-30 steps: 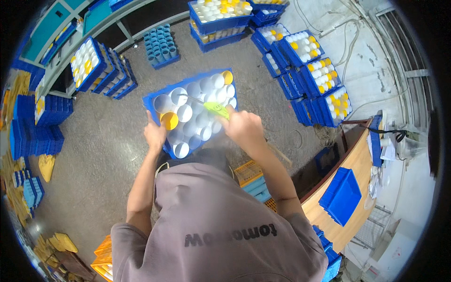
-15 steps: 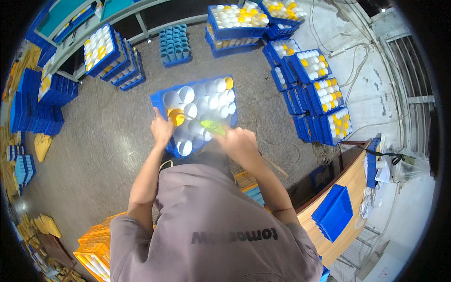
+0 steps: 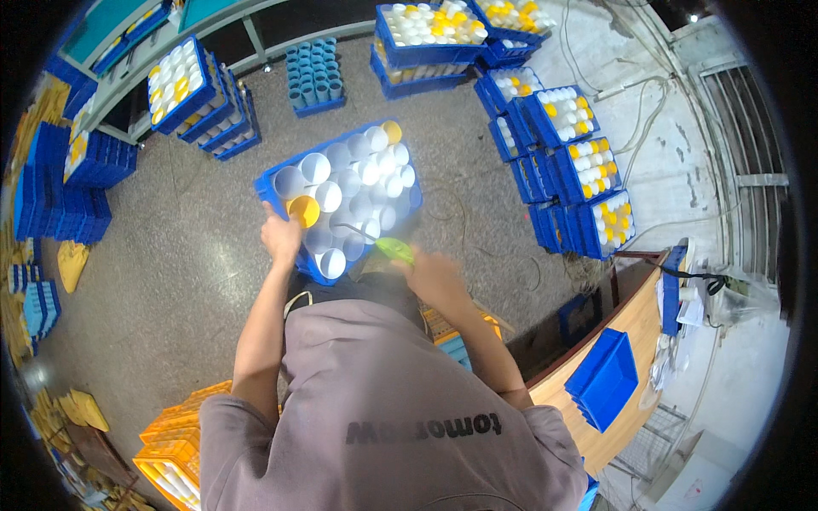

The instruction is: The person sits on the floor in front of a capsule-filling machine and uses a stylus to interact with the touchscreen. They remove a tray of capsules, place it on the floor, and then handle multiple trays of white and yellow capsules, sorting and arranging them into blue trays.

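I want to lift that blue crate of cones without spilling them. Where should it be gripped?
Grip the blue crate by its rim on two opposite sides, coming from outside. The upright cones fill its inside; the left hand is already at its near edge.

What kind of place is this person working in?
Probably a factory or workshop floor. Stacked blue crates full of white and yellow cones stand around, the floor is bare concrete, and a wooden workbench stands alongside.

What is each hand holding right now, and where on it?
Left hand grips the blue crate by its near left rim. Right hand holds a small green tool by its rear end.
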The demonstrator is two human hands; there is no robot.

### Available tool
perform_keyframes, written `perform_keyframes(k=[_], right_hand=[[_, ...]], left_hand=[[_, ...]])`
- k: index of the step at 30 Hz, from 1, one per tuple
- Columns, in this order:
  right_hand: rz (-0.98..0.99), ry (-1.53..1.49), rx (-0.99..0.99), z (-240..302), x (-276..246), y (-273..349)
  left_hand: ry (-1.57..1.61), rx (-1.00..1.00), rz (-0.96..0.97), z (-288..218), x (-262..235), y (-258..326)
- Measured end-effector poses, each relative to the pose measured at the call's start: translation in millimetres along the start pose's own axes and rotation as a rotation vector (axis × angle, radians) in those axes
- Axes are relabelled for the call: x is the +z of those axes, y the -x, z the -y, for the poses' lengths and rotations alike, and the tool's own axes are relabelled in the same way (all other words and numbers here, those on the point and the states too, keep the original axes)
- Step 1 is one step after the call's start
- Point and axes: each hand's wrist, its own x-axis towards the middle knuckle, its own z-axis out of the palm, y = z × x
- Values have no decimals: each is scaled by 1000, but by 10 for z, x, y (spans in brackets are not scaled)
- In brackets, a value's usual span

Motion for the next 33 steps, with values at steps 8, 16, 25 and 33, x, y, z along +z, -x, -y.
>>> perform_keyframes(k=[8, 16, 25, 33], right_hand=[[-229, 121, -49, -247, -25, -170], [-79, 1, 189, -476, -299, -652], [-97, 47, 326, -638, -649, -935], [10, 103, 408, -483, -747, -900]], left_hand=[[72, -15, -4, 269, -71, -71], [312, -18, 13, 535, -199, -98], [545, 9, 47, 910, -191, -218], [642, -26, 122, 1001, -245, -561]])
